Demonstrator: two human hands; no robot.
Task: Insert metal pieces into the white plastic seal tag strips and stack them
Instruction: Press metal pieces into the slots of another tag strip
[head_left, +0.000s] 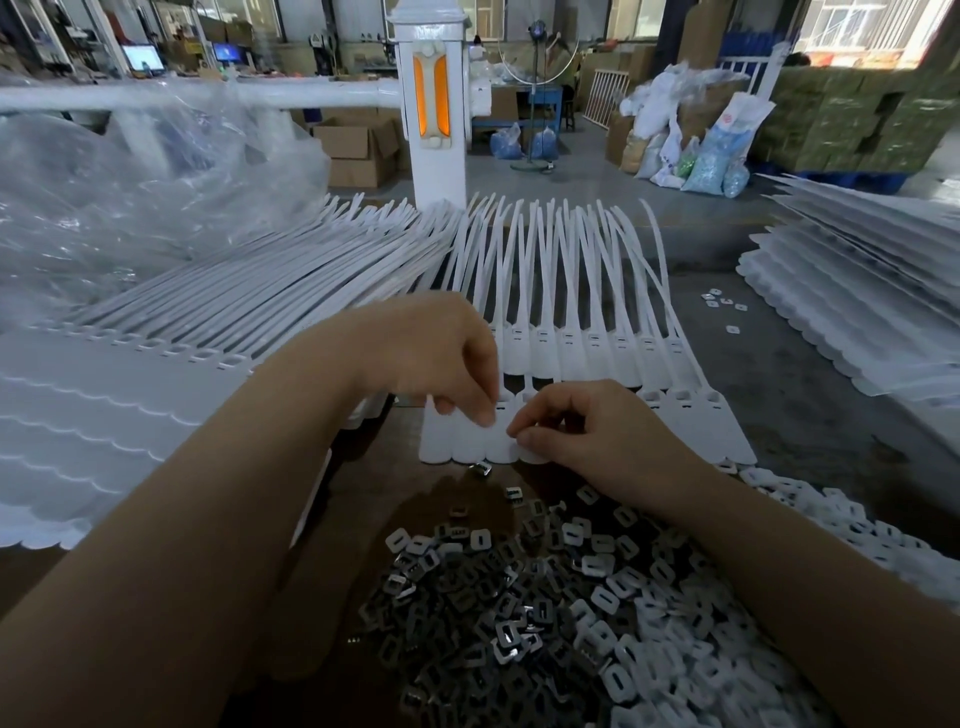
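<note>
The white seal tag strip (691, 415) lies flat on the dark table (810, 395) straight ahead: a row of joined tags with rounded lower ends, a rectangular slot near the top of each, and long thin tails fanning away toward the far edge. The left hand (441, 364) comes down on the strip's left part with fingers curled, its fingertips (485, 415) pressing on a tag by its slot; whether they hold a small piece cannot be told. The right hand (587, 431) is just beside it, thumb and forefinger pinched together over the next tags, what they pinch being hidden. Nearer the person, a heap of dark metal pieces (467, 608) spreads over the table, merging on the right into a heap of white plastic caps (701, 634). To the left lies a stack of strips (104, 415), and another stack (852, 291) lies at the right.
</note>
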